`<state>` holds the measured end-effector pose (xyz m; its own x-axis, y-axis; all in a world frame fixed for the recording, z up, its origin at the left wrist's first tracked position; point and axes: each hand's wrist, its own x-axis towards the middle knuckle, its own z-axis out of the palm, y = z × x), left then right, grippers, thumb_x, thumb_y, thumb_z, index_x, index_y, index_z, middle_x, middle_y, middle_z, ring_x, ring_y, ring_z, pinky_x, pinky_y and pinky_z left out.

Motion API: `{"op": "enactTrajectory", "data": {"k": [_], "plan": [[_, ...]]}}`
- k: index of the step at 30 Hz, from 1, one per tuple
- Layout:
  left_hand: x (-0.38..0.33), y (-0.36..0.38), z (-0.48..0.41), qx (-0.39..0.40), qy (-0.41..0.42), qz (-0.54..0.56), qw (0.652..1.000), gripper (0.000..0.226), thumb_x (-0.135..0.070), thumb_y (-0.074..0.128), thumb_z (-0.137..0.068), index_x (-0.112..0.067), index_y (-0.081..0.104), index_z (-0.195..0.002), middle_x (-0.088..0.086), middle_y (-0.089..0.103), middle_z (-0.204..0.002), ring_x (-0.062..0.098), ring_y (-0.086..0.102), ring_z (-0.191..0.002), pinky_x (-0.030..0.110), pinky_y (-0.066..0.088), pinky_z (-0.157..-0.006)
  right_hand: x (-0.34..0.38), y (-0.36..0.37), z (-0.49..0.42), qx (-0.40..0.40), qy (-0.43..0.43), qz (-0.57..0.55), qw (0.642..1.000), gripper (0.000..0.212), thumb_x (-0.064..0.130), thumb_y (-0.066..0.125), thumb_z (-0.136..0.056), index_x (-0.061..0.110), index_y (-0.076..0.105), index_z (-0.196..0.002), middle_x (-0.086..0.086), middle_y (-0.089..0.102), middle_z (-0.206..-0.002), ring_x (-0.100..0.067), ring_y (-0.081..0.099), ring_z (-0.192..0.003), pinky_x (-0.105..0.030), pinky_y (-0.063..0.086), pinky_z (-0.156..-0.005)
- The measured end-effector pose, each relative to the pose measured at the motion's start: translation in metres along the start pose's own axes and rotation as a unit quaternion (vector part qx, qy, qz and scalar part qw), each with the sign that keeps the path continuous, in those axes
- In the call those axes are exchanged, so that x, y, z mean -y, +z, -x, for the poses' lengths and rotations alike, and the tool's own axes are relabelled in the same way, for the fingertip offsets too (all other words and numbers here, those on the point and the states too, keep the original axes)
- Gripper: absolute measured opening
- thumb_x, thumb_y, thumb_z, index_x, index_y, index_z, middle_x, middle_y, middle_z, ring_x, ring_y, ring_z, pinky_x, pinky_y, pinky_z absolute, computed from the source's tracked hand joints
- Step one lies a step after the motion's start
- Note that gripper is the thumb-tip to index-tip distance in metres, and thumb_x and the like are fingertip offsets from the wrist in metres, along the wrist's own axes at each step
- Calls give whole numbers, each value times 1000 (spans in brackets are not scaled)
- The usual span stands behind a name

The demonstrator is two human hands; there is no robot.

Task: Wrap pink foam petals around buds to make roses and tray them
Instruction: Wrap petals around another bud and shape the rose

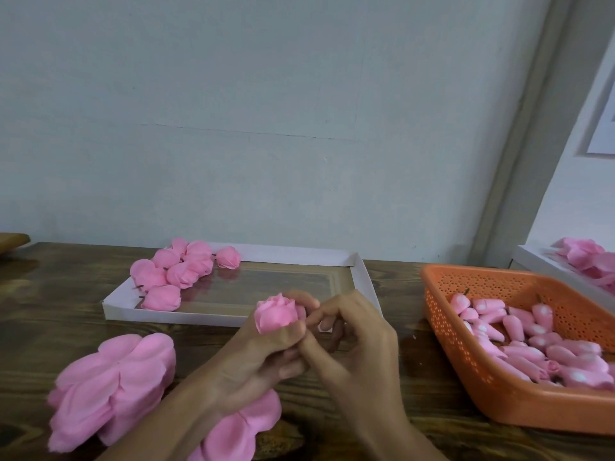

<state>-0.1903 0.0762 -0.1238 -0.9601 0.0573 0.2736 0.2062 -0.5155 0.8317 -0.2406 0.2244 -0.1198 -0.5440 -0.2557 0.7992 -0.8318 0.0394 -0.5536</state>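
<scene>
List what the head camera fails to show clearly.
- Head view: the base of the rose is hidden by the left hand gripping it.
- Head view: what the right hand pinches is hidden by its own fingers.
- Head view: the orange basket is cut by the right edge; its buds cannot be counted.
- Head view: the near petal pile lies partly under the left forearm.

Your left hand holds a pink rose; your right hand pinches at its base, near the white tray.
</scene>
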Motion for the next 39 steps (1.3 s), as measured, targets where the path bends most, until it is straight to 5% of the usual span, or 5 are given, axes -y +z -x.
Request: {"op": "enactTrajectory", "data": {"k": [10,17,21,28,39], "plan": [[-2,-9,-3,13,-15,-9,1000,51,-23,91,-78,-20,74,-126,9,70,-98,10,55,-60,22,48,-51,-5,-3,-5,72,137,-17,988,17,49,73,-79,40,78,-92,13,59,-103,-10,61,-102,-40,57,-74],[3,-12,-6,-51,5,-83,995,63,-20,73,-82,-41,61,-140,10,71,-118,29,65,-114,54,38,-88,-9,4,-6,171,196,-158,953,15,24,71,-99,19,83,-92,35,59,-118,-5,46,-142,-48,50,-107],[8,-8,-9,-102,2,-98,990,34,-36,80,-77,-35,73,-110,9,73,-112,29,71,-113,43,58,-87,-10,8,-1,131,208,-215,945,13,19,67,-102,13,78,-97,6,74,-121,-22,70,-116,-56,59,-94],[13,-12,-18,-190,59,-143,969,56,-42,86,-72,-2,63,-104,11,66,-86,24,56,-72,28,45,-51,-23,7,-1,72,202,-153,965,15,22,68,-102,10,70,-92,-3,78,-89,-19,75,-91,-37,59,-83],[10,-27,-17,-216,81,-182,956,42,-39,87,-76,-21,79,-113,11,77,-115,29,76,-105,30,62,-78,-37,0,-8,108,299,-309,896,12,20,71,-98,12,78,-93,-16,78,-98,-31,77,-97,-32,64,-80]]}}
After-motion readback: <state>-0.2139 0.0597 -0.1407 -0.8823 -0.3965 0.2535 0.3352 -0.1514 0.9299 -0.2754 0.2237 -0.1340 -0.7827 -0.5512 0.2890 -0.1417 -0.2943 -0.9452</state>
